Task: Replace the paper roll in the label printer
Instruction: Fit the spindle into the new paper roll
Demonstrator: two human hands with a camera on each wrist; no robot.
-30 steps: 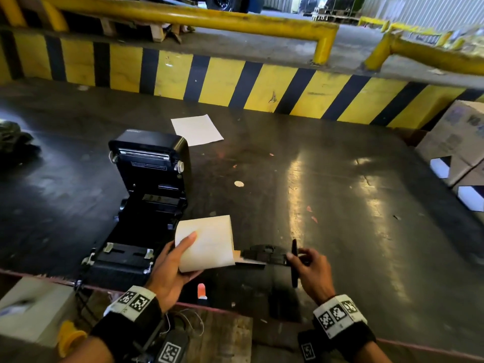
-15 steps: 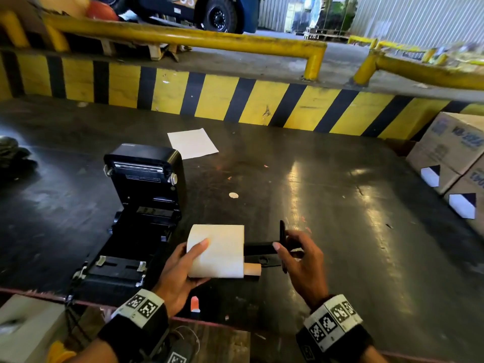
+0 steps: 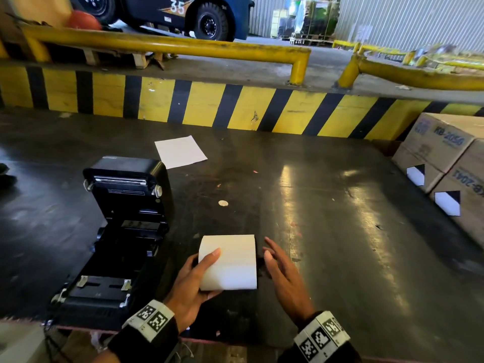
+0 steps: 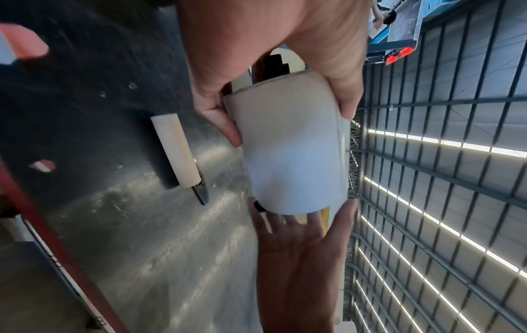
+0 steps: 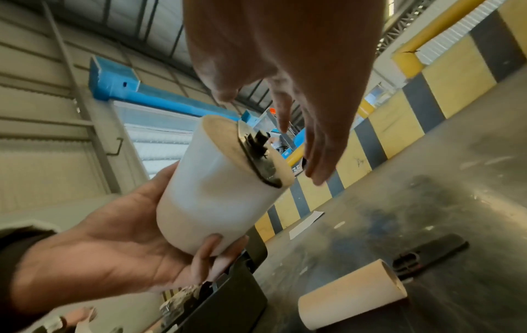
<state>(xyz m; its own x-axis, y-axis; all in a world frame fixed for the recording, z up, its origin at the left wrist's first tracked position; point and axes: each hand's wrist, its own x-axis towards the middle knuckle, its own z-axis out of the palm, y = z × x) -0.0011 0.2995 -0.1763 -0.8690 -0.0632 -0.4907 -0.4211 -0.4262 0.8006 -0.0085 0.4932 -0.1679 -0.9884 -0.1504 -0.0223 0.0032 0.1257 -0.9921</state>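
new paper roll (image 3: 228,262) is up off the surface (image 3: 327,231) in my left hand (image 3: 192,281), fingers wrapped round it, black spindle (image 5: 258,155) seated in its end. right hand (image 3: 281,268) flat and released, fingertips just by that end. risk imo: spindle not fully home, slides out w/ a tilt toward the open printer (image 3: 120,231); loose grip lets the roll unwind.

In the head view the paper roll (image 3: 230,260) is hiding the black spindle inside it; only its end cap (image 5: 258,155) is showing, at the roll's three o'clock. The label printer (image 3: 117,231) bay is lying too dark to read. Both forearms are running off the six o'clock edge.
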